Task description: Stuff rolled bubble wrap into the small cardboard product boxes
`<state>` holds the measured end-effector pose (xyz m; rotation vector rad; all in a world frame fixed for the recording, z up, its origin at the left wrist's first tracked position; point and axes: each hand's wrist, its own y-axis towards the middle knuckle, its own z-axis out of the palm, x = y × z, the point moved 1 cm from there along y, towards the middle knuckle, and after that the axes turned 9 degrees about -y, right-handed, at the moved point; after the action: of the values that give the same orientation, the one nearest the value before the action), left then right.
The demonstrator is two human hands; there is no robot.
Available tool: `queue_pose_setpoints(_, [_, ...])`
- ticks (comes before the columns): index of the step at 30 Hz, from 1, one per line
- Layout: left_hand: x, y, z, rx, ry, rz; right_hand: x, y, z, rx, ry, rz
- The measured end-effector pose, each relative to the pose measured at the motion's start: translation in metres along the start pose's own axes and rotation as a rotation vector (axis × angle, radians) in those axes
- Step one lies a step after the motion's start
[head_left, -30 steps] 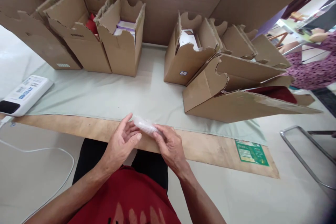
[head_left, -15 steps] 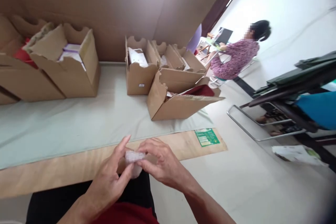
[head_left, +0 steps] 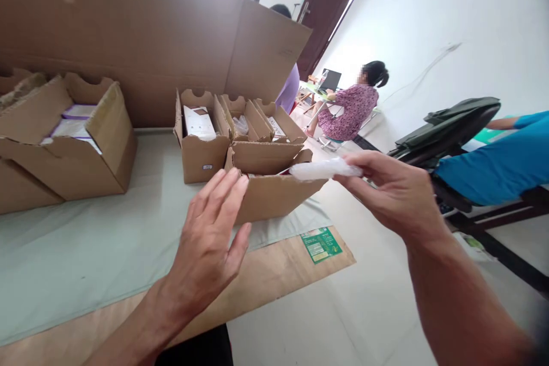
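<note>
My right hand [head_left: 386, 189] pinches a small translucent white plastic packet [head_left: 319, 169] between thumb and fingers. The packet is held flat above the right end of the nearest cardboard box [head_left: 278, 197]; what it contains I cannot make out. My left hand [head_left: 214, 226] has its fingers stretched out and holds nothing. Its fingertips are at the left end of that same box; whether they touch it I cannot tell. The inside of the box is mostly hidden by its front wall and the packet.
Behind stand more open cardboard boxes [head_left: 203, 157] with white packages. A larger box [head_left: 107, 166] with purple-edged packs is at left. A tall cardboard sheet [head_left: 150, 40] backs the table [head_left: 141, 229]. A green card [head_left: 321, 245] lies at the edge. Other people sit at right.
My hands have parted and risen from near my lap. My right hand has carried the packet forward and right to the nearest box; my left hand has let go of it. The view has shifted.
</note>
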<state>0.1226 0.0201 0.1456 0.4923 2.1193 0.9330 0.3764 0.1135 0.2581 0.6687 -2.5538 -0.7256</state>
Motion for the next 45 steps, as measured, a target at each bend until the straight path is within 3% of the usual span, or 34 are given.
queue_pose_setpoints(3, [0.005, 0.019, 0.025, 0.048, -0.01, 0.031, -0.008, 0.026, 0.001, 0.103, -0.069, -0.099])
queue_pose_setpoints(6, [0.007, 0.022, 0.036, -0.019, -0.041, 0.029, -0.01, 0.034, -0.011, -0.089, -0.022, -0.072])
queue_pose_setpoints(8, [0.008, 0.023, 0.037, -0.074, -0.032, 0.008, -0.011, 0.036, -0.019, -0.109, -0.066, -0.075])
queue_pose_setpoints(12, [0.009, 0.026, 0.04, -0.036, -0.018, 0.001, -0.016, 0.044, -0.011, 0.251, -0.274, -0.25])
queue_pose_setpoints(18, [0.001, 0.019, 0.043, 0.011, -0.056, 0.038, -0.006, 0.057, 0.018, 0.634, -0.574, -0.457])
queue_pose_setpoints(23, [0.0, 0.013, 0.04, 0.042, -0.113, 0.028, 0.011, 0.059, 0.031, 0.744, -0.754, -0.452])
queue_pose_setpoints(29, [0.001, 0.012, 0.04, 0.039, -0.138, 0.028, 0.019, 0.047, 0.08, 0.939, -0.868, -0.419])
queue_pose_setpoints(32, [0.002, 0.012, 0.04, 0.045, -0.149, 0.032, 0.016, 0.043, 0.088, 0.986, -0.831, -0.388])
queue_pose_setpoints(38, [0.005, 0.011, 0.041, 0.059, -0.156, 0.032, -0.007, 0.041, 0.072, 0.998, -0.457, -0.363])
queue_pose_setpoints(42, [0.006, 0.011, 0.042, 0.076, -0.158, 0.028, -0.019, 0.036, 0.066, 0.901, -0.55, -0.261])
queue_pose_setpoints(45, [0.005, 0.011, 0.043, 0.076, -0.164, 0.029, -0.023, 0.035, 0.073, 0.951, -0.559, -0.254])
